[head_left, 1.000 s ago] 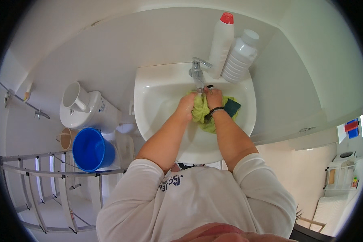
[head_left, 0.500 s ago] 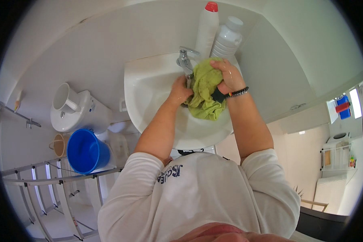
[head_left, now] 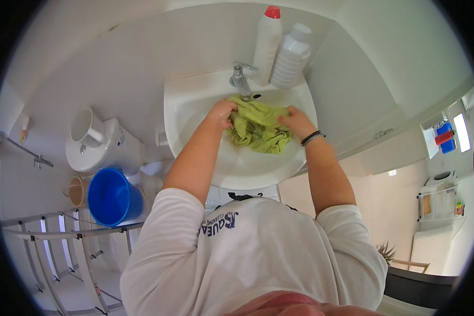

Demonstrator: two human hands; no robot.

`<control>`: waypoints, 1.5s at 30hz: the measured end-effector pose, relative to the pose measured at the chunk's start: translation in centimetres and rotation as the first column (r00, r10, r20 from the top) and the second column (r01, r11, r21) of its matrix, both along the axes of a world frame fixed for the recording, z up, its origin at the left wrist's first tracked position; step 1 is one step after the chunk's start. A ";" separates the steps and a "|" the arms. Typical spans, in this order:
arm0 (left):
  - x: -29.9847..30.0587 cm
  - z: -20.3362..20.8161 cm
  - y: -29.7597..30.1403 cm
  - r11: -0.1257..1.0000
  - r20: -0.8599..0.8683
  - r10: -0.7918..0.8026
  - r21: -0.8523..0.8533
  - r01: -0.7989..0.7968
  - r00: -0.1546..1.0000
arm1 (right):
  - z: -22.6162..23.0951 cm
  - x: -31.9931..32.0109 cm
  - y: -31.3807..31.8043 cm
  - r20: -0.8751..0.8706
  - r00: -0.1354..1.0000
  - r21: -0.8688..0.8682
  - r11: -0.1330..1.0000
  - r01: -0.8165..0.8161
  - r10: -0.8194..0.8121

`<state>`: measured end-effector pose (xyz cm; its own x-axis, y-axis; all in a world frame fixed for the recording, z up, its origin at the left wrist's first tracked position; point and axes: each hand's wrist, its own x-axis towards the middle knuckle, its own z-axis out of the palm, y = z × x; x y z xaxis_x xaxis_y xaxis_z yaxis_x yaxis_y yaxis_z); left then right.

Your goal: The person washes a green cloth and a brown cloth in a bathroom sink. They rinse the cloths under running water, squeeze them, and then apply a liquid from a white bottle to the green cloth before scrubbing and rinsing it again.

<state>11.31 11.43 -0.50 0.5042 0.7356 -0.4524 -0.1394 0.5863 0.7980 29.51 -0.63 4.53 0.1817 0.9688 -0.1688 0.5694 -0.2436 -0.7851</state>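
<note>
While both hands grip the green cloth [head_left: 259, 131] in the white sink [head_left: 195, 105] under the tap [head_left: 239, 80] at 12 o'clock, left hand [head_left: 221, 113] and right hand [head_left: 295, 120] clenched on it, I judge wringing comes next, demanding a firm twist.
</note>
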 end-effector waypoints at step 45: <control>-4.5 -2.3 0.0 0.822 0.446 0.567 -0.359 -0.443 0.692 | -12.3 -3.1 6.4 0.610 0.777 0.011 0.979 -0.204 0.155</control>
